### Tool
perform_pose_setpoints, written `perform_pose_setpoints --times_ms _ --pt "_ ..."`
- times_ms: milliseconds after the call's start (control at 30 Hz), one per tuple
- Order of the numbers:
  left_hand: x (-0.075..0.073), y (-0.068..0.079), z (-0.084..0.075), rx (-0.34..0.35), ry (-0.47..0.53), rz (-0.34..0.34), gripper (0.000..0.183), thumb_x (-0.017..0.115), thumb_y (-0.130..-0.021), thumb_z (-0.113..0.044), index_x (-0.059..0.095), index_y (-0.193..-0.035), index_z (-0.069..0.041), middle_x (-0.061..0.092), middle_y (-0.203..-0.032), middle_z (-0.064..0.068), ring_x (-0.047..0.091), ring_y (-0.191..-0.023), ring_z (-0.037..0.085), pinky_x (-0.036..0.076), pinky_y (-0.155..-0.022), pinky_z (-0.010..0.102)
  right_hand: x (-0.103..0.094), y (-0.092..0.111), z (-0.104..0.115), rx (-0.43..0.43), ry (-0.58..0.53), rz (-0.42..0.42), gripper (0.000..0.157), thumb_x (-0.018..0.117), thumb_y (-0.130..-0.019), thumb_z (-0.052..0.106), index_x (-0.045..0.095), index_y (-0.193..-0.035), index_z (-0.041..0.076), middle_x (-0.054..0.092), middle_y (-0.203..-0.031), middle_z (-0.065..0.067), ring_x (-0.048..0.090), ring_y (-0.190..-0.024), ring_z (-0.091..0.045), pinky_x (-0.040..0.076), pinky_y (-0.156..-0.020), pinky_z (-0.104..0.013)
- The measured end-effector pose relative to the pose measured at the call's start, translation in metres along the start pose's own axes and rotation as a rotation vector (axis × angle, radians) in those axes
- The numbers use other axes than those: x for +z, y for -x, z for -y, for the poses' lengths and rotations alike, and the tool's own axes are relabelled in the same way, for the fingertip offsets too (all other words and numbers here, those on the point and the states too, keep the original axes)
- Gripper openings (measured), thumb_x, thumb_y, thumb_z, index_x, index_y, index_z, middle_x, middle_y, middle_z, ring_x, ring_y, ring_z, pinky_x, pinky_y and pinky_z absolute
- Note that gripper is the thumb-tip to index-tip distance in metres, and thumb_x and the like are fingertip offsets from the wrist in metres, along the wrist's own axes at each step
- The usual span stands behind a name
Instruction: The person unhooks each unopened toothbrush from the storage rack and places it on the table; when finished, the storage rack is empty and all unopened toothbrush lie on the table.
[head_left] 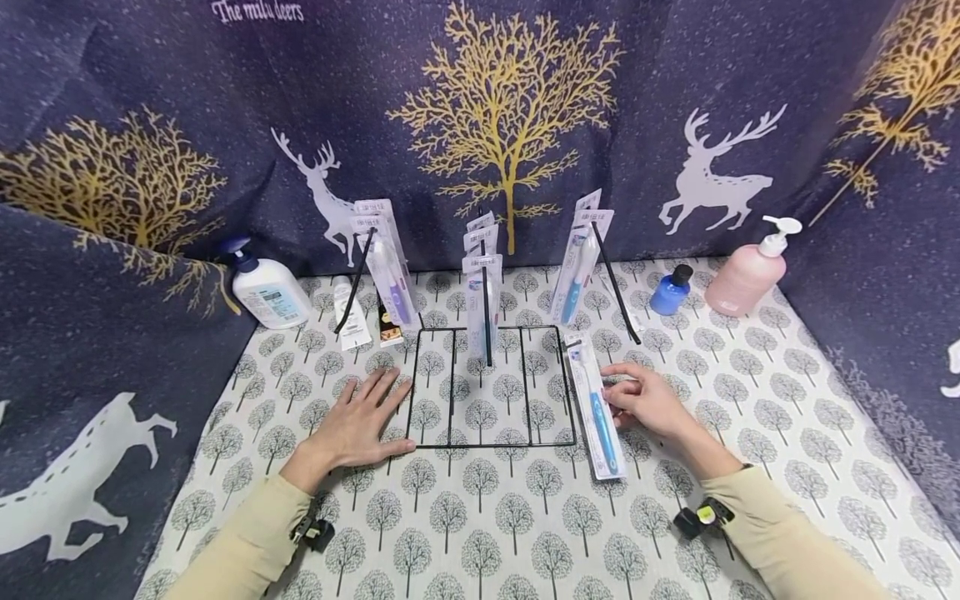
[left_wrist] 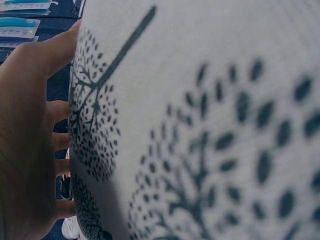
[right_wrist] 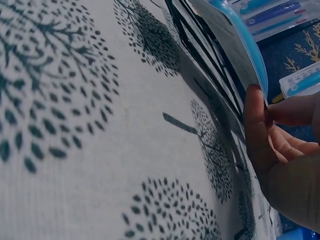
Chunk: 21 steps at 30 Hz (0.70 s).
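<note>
My right hand pinches the edge of a packaged toothbrush, blue-handled in a clear blister, just right of the black wire rack. In the right wrist view, thumb and finger of that hand hold the side of the pack. My left hand rests on the cloth with fingers spread, its thumb at the rack's front left corner. More toothbrush packs hang on the rack's prongs: purple-handled ones at left, several packs in the middle, blue-handled ones at right.
Back left stand a white pump bottle, a white tube and a dark tube. At the back right are a small blue bottle and a pink pump bottle. A tree-patterned cloth covers the table.
</note>
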<state>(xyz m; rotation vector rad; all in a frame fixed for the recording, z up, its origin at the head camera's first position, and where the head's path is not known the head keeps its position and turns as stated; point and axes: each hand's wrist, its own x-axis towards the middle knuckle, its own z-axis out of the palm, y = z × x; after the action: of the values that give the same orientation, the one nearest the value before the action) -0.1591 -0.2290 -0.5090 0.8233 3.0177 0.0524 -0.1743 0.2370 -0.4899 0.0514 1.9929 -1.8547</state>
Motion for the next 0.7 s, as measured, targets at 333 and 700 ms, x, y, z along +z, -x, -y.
perform_pose_setpoints --times_ms 333,700 --pt "0.002 0.0 0.002 0.003 -0.004 -0.002 0.093 0.037 -0.075 -0.079 0.019 -0.147 -0.022 0.012 -0.154 0.008 0.015 -0.139 0.033 0.016 -0.107 0.063 0.007 -0.002 -0.005 -0.026 0.052 -0.023 0.053 0.059 -0.082 -0.003 0.039 -0.131 0.003 0.06 -0.079 -0.01 0.061 -0.066 -0.021 0.058 -0.061 -0.04" --pt "0.002 0.0 0.002 0.007 -0.012 -0.005 0.093 0.037 -0.075 -0.079 0.02 -0.146 -0.022 0.013 -0.154 0.008 0.016 -0.139 0.033 0.017 -0.106 0.063 0.01 -0.004 -0.011 -0.066 0.185 -0.062 0.052 0.059 -0.081 -0.004 0.04 -0.129 0.0 0.059 -0.079 -0.014 0.061 -0.065 -0.022 0.057 -0.059 -0.042"
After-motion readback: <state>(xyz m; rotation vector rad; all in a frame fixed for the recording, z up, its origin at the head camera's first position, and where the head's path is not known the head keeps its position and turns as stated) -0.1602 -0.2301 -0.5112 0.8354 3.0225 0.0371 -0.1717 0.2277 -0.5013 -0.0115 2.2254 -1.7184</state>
